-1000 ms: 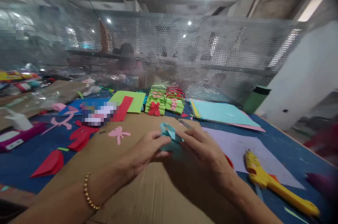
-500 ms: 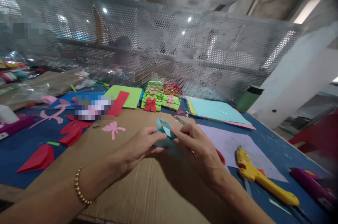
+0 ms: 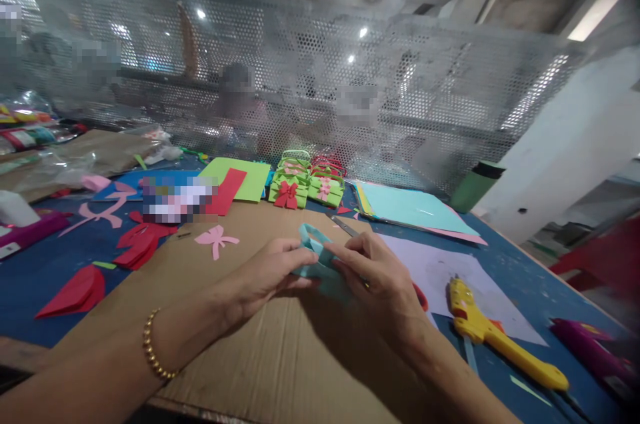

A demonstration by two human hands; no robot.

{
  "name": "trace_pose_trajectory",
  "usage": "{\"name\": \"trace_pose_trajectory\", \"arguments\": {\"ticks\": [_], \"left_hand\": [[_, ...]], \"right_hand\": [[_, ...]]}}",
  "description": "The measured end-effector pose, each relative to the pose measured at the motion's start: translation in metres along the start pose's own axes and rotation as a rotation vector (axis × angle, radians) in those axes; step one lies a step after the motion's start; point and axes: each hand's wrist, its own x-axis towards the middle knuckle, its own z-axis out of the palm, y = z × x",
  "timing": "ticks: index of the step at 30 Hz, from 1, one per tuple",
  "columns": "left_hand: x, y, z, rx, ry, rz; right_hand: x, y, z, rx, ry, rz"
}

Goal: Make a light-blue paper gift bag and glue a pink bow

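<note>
Over the middle of the brown cardboard (image 3: 250, 351), a small light-blue paper bag (image 3: 327, 272) with a looped strip handle is held between my two hands. My left hand (image 3: 280, 263) pinches its left side, thumb on top. On the right side, the fingers of my right hand (image 3: 380, 271) are closed on the bag near the base of the handle. Part of the bag is hidden behind the fingers. Scissors (image 3: 343, 225) lie under my right hand, their blade pointing away and a red handle showing beyond the wrist. A pink paper bow shape (image 3: 216, 241) rests to the left.
Small green bags with bows (image 3: 290, 189) stand at the back. Right of my hand are a yellow glue gun (image 3: 480, 331) on lilac paper (image 3: 415, 264) and a stack of coloured sheets (image 3: 415, 204). Red paper pieces (image 3: 75, 291) lie left. A perforated metal screen (image 3: 310, 77) rises behind.
The view has shifted slightly. Both hands keep their grip on the light-blue bag, which is tilted a little differently, with its handle loop showing more open.
</note>
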Motion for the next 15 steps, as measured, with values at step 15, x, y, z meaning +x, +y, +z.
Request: {"name": "trace_pose_trajectory", "arguments": {"ticks": [15], "left_hand": [[-0.001, 0.006, -0.002, 0.007, 0.017, 0.008]], "right_hand": [[0.003, -0.002, -0.01, 0.143, -0.061, -0.004]]}}
